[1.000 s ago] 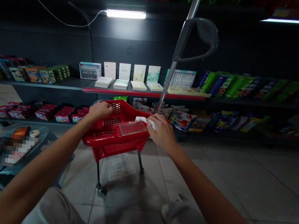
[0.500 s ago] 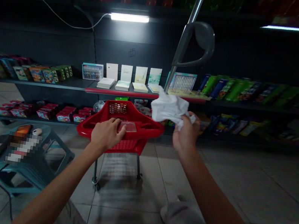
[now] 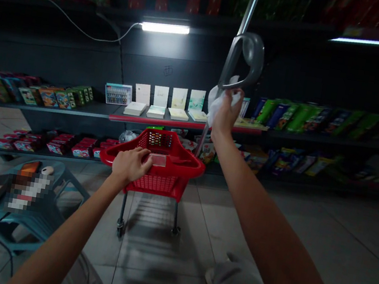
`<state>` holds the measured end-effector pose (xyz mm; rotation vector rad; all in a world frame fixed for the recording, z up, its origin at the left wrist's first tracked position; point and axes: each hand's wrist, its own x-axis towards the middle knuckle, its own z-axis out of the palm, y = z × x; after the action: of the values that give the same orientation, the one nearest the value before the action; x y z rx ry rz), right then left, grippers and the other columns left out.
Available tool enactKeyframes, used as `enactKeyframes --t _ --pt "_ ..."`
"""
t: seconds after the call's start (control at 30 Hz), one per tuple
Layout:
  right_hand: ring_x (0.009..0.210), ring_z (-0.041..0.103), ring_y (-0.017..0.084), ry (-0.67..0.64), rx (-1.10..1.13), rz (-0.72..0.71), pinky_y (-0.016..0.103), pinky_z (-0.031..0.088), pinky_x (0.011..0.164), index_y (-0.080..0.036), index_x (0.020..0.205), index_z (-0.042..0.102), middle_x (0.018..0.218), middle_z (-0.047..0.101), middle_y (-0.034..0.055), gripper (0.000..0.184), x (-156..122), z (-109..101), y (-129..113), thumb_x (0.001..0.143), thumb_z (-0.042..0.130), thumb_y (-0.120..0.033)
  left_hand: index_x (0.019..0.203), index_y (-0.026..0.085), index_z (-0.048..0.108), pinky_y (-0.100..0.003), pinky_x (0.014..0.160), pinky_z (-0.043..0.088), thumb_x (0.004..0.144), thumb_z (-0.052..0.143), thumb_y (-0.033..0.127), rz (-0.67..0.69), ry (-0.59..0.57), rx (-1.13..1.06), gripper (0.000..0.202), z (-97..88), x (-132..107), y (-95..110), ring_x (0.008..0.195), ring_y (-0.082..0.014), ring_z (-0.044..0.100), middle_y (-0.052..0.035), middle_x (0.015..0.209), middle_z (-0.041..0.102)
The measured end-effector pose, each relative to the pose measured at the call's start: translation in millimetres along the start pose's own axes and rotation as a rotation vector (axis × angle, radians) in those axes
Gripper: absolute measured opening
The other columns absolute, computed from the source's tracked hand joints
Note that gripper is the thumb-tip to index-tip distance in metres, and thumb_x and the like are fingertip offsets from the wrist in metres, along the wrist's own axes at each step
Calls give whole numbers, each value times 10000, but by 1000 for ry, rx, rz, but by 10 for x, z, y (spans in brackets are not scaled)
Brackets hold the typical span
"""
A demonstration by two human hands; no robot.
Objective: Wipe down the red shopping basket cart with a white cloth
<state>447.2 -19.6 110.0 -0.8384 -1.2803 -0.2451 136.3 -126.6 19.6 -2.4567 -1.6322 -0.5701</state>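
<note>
My left hand rests over the left part of the handle of a small red shopping cart, its fingers curled over the handle. A white cloth is bunched in my right hand, pressed against a metal pole that rises from the cart. Just above that hand, a grey loop-shaped handle is fixed to the pole. Part of the cloth wraps the pole, and my fingertips are partly hidden by it. A clear plate sits on the cart's handle.
Behind the cart, a dark shelf carries upright booklets, boxes and green packets. At the left stands a blue-grey plastic stool with a phone, a dark device and cables. A lit tube lamp hangs under the upper shelf.
My right hand has moved up and slightly left with the cloth, from beside the pole onto it, just below the loop handle. My left hand stays on the cart handle.
</note>
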Motion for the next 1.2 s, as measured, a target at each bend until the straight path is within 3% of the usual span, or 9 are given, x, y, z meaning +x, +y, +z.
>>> enactKeyframes --t 0.13,0.3,0.43,0.6,0.8,1.0,1.2 --pt "1261 534 266 72 -91 83 544 442 1079 -258 1349 478 1234 549 105 400 -328 16 -152 1043 339 -476 1243 286 716 -340 803 480 985 409 516 1 15 -19 462 0 -1 -25 1056 -274 696 -57 1269 714" --pt "1188 576 279 4 -168 177 499 452 1074 -213 1268 542 1186 607 141 401 -926 -73 -233 997 411 -478 1233 279 727 -340 811 480 981 419 507 27 26 -15 458 5 2 -88 1066 -280 695 -59 1252 725" --pt "985 644 254 -96 -111 245 421 522 947 -189 1170 587 1032 664 114 402 -1172 -116 -245 983 410 -499 1240 269 727 -340 817 484 979 419 506 51 36 -11 469 11 -1 -227 1100 -284 687 -56 1273 721" --pt "887 666 217 -240 -8 289 338 544 830 -210 1239 590 1005 699 75 467 -1369 -102 -246 998 382 -552 1253 266 725 -330 862 495 970 419 471 101 35 -53 465 -24 -2 -532 1139 -272 675 -41 1291 716" --pt "983 671 210 -310 31 246 317 541 864 -212 1258 567 1102 702 88 467 -1774 47 -377 1014 353 -548 1200 239 754 -342 971 500 946 412 451 193 30 -168 476 -46 37 -1063 1159 -268 671 -49 1263 727" --pt "1072 655 224 -423 133 173 366 517 969 -193 1244 568 1180 682 117 382 -2028 264 -587 1008 418 -453 1055 213 776 -364 1085 451 968 315 361 155 258 -335 492 84 5 -1531 1178 -237 648 -60 1188 745" --pt "1071 638 209 -518 179 151 359 503 985 -192 1263 553 1172 658 108 350 -2163 531 -711 1016 425 -405 1215 160 704 -380 1184 341 1044 258 316 -65 398 -264 503 131 -55 -1687 1275 -211 519 -52 1288 680"
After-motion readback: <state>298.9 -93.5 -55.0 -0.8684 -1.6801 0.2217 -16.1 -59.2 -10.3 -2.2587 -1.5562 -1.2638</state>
